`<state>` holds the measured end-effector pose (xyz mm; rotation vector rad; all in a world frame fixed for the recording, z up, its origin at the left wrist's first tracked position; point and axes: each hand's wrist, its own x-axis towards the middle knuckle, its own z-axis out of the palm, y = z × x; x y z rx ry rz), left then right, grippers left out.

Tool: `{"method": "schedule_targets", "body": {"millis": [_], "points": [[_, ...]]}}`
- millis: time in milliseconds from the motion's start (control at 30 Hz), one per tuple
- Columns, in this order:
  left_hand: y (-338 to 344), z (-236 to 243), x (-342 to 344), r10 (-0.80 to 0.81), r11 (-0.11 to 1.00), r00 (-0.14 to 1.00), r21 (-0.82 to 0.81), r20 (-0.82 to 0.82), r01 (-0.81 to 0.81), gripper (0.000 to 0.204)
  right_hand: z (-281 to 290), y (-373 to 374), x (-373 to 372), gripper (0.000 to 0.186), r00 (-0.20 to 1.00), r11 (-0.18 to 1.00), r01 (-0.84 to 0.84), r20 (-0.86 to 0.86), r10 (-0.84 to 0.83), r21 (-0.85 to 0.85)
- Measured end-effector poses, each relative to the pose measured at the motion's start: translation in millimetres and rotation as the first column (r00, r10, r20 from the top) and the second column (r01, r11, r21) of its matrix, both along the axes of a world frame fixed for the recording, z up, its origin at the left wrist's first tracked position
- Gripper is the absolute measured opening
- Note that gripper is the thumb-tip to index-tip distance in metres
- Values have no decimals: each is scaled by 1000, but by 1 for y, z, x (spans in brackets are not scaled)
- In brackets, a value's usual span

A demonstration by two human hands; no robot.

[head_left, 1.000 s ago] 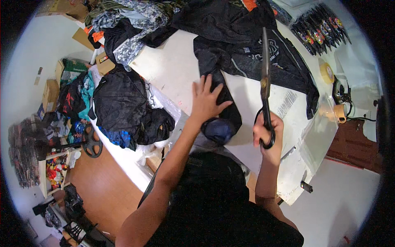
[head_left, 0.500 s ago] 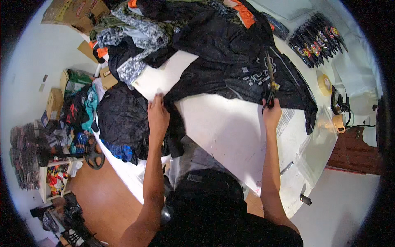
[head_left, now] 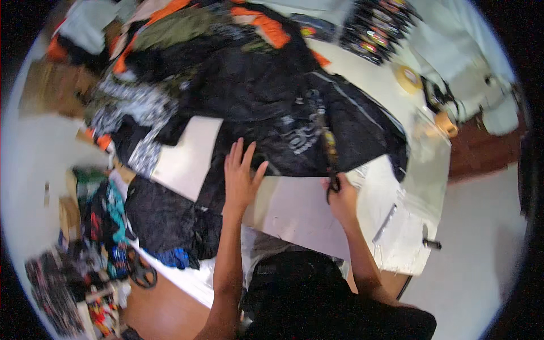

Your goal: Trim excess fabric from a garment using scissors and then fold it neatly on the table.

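Note:
A black garment [head_left: 283,122] with pale printed lettering lies spread over a white table [head_left: 306,209]. My left hand [head_left: 242,178] is open, its fingers spread flat on the black cloth near the garment's lower left. In my right hand [head_left: 343,198] I grip a pair of scissors [head_left: 328,147] by the dark handles, just below the garment's near edge. The long blades point away from me, over the lettering, and are blurred. Whether the blades are parted I cannot tell. Left of my left hand, a white board [head_left: 192,153] shows between the dark fabrics.
Camouflage, olive and orange clothes [head_left: 187,34] are heaped at the far left. More black clothing [head_left: 170,218] hangs over the table's left edge. Tape [head_left: 408,78], several packaged dark items [head_left: 377,28] and a tan cup-shaped thing [head_left: 446,124] sit on the right. A steering-wheel-like black ring [head_left: 141,269] stands lower left.
My left hand has let go of the fabric edge, moved right and spread its fingers on the cloth. The view has shifted and tilted; the scissors remain in my right hand.

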<state>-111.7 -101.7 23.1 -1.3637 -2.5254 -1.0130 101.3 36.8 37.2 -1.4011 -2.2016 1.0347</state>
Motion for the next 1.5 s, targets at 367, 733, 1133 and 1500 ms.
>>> {"method": "schedule_targets", "body": {"millis": [367, 733, 1133, 1500], "points": [[-49, -28, -73, 158, 918, 957, -320, -242, -233, 54, 23, 59, 40, 10, 844, 956, 153, -470, -258, -250], [-11, -11, -17, 30, 977, 961, 212, -274, 30, 30, 34, 55, 163, 26, 830, 830, 544, -218, -513, 119], [113, -12, 166, -687, 725, 726, -71, -11, 685, 47, 7, -10, 271, 30, 829, 805, 556, -73, -554, 208], [107, -25, 160, -636, 770, 771, -31, 37, 637, 36, 15, -11, 344, 34, 923, 929, 353, 123, -366, 116]]}}
